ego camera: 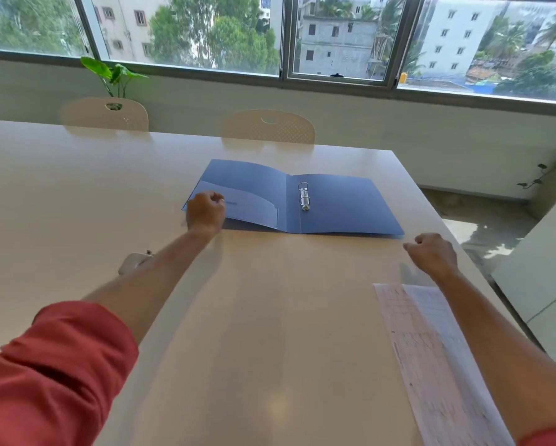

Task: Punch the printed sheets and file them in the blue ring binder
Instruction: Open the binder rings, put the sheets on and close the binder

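Note:
The blue ring binder point(334, 207) lies open on the white table point(254, 317), its metal rings point(304, 196) standing up near the spine. A clear pocket covers the inside of its left cover. My left hand point(206, 214) is curled at that cover's near left corner and grips its edge, and the cover sits slightly raised with a shadow under it. My right hand point(434, 255) hovers just off the binder's near right corner with fingers curled and holds nothing. The printed sheets point(431, 349) lie at the near right, partly under my right forearm.
A white hole punch point(133, 260) sits left of my left forearm, partly hidden by it. Two cream chairs point(267, 127) stand at the table's far side below the windows. The table's right edge runs just beyond my right hand.

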`<state>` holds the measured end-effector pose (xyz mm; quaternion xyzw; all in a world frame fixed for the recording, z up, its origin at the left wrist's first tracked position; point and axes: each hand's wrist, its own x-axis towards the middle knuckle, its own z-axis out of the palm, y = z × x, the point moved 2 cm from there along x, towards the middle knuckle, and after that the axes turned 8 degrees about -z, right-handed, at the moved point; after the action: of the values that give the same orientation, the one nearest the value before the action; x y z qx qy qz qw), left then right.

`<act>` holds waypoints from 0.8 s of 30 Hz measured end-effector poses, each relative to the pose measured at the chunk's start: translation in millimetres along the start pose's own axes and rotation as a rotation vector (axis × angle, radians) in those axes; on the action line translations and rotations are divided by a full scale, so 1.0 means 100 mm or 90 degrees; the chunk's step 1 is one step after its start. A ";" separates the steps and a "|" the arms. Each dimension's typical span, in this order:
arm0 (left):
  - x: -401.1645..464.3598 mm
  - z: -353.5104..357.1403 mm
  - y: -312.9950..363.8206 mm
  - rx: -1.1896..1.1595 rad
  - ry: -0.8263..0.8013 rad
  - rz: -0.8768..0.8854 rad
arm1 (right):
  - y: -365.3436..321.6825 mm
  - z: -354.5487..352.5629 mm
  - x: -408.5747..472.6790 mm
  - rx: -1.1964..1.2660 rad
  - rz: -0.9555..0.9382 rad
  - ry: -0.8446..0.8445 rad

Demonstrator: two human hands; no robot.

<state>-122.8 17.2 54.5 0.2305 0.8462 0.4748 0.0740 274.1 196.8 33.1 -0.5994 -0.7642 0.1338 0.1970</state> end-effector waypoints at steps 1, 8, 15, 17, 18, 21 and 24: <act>0.13 -0.04 -0.05 0.023 0.017 0.001 | -0.04 0.04 0.08 -0.003 0.007 -0.007; 0.75 -0.18 -0.39 0.047 0.058 -0.080 | -0.16 0.31 0.48 0.034 0.085 -0.012; 1.03 -0.10 -0.54 -0.009 0.013 -0.180 | -0.26 0.42 0.72 0.129 0.159 0.001; 1.10 -0.04 -0.61 -0.061 0.003 -0.211 | -0.26 0.44 0.78 0.144 0.174 0.003; 1.14 -0.01 -0.65 -0.092 -0.007 -0.228 | -0.27 0.44 0.81 0.146 0.176 0.004; 1.24 0.10 -0.75 -0.185 -0.042 -0.269 | -0.29 0.45 0.90 0.156 0.184 0.004; 1.20 0.17 -0.71 -0.256 -0.075 -0.293 | -0.30 0.48 0.96 0.166 0.194 0.005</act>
<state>-245.4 54.2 -2.7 0.0405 0.7596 0.5891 0.2725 206.4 283.6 17.7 -0.6782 -0.6400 0.2574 0.2535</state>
